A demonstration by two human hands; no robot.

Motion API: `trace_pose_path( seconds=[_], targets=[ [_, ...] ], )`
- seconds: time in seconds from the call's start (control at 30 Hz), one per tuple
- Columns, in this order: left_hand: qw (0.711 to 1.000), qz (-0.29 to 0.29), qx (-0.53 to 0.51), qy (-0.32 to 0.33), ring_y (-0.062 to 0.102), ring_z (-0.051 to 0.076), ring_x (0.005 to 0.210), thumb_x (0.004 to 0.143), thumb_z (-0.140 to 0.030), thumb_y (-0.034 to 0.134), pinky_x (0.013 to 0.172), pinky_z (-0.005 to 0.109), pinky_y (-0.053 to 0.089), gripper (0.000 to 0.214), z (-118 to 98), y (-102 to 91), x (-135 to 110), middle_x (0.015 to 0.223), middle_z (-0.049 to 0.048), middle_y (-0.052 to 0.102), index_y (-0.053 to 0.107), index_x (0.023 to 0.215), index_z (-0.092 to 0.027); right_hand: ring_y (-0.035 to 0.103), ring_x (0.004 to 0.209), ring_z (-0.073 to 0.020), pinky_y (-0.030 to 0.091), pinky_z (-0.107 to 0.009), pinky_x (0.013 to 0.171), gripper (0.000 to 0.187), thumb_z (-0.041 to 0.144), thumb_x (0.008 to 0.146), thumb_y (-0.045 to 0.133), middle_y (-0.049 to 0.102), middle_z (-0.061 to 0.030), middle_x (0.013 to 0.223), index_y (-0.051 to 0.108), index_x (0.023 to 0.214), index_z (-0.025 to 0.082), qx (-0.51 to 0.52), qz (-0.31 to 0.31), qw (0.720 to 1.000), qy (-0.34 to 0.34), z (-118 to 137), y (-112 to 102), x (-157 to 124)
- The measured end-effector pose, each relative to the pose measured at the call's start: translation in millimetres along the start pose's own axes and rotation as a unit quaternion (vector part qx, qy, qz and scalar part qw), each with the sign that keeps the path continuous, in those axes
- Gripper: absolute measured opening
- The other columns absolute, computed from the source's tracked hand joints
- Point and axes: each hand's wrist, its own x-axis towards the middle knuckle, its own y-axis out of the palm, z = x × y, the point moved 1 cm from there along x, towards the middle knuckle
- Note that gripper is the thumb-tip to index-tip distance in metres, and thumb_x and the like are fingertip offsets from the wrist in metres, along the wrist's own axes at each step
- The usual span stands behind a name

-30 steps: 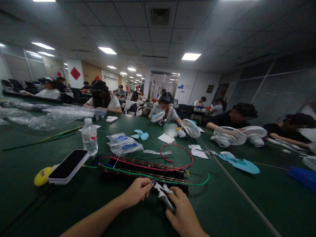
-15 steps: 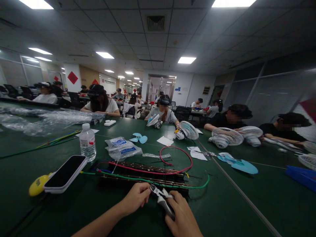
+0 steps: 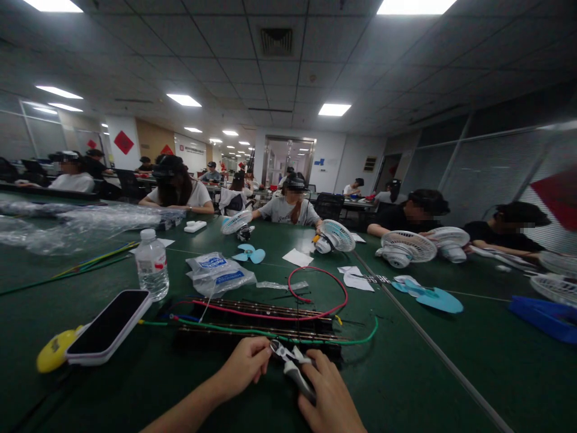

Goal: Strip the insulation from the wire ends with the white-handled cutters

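Toward the surface's [image 3: 419, 391] near edge, one pair of pliers [image 3: 295, 373] is gripped by the right hand [image 3: 328, 388]; the left hand [image 3: 246, 364] is pinched at its tip, the held thing unclear. Beyond, one green wire [image 3: 360, 342] and one red wire [image 3: 346, 296] are laid.

"How did the pliers [image 3: 291, 368] look?"
"Grey-and-white, handles spread, metal head slanted toward the near side of the black rail [image 3: 211, 343]."
"And the green wire [image 3: 252, 330]?"
"It ran along that rail, curling past its right end."
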Motion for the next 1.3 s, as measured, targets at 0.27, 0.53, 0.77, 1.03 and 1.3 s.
trace_pose_path(
  seconds=[0.27,0.53,0.77,1.03,1.3],
  targets=[
    [1.000,-0.001,-0.002,-0.005,0.039,0.006,0.037,0.085,-0.040,0.042,0.037,0.018,0.027,0.032,-1,-2.4,-1,0.052,-0.0038,0.048,0.047,0.064,-0.016,0.046,0.107,-0.0221,0.035,-0.034,0.093,0.037,0.017,0.069,0.048,0.045,-0.0053,0.125,0.058,0.104,0.024,-0.002,-0.014,1.000,-0.005,-2,7,2],
    [1.000,-0.002,0.000,-0.001,0.039,0.006,0.035,0.085,-0.039,0.042,0.036,0.017,0.025,0.032,2,-1.8,0,0.051,-0.0039,0.048,0.048,0.064,-0.016,0.047,0.105,-0.0217,0.036,-0.034,0.092,0.036,0.016,0.070,0.049,0.045,-0.0056,0.124,0.058,0.103,0.024,-0.007,-0.020,1.000,-0.013,-5,8,3],
    [1.000,-0.002,0.007,0.004,0.039,0.006,0.035,0.085,-0.041,0.041,0.037,0.018,0.025,0.034,1,-0.3,-1,0.051,-0.0037,0.049,0.047,0.063,-0.016,0.048,0.105,-0.0218,0.037,-0.034,0.091,0.036,0.015,0.070,0.049,0.046,-0.0055,0.123,0.058,0.103,0.025,-0.002,-0.023,1.000,-0.019,-3,5,-1],
    [1.000,-0.002,0.013,0.013,0.039,0.006,0.037,0.085,-0.044,0.042,0.038,0.018,0.027,0.036,-4,-1.0,-4,0.052,-0.0042,0.046,0.046,0.061,-0.017,0.043,0.113,-0.0246,0.033,-0.039,0.096,0.038,0.019,0.072,0.050,0.044,-0.0080,0.126,0.057,0.110,0.024,-0.008,-0.042,0.999,-0.022,5,3,-5],
    [0.999,0.003,0.033,0.015,0.040,0.007,0.036,0.085,-0.049,0.042,0.038,0.019,0.026,0.042,0,-0.3,-1,0.049,-0.0040,0.046,0.047,0.058,-0.016,0.043,0.113,-0.0243,0.034,-0.040,0.097,0.041,0.019,0.074,0.049,0.044,-0.0078,0.126,0.055,0.114,0.026,0.002,-0.035,0.999,-0.030,3,3,-4]
  ],
)
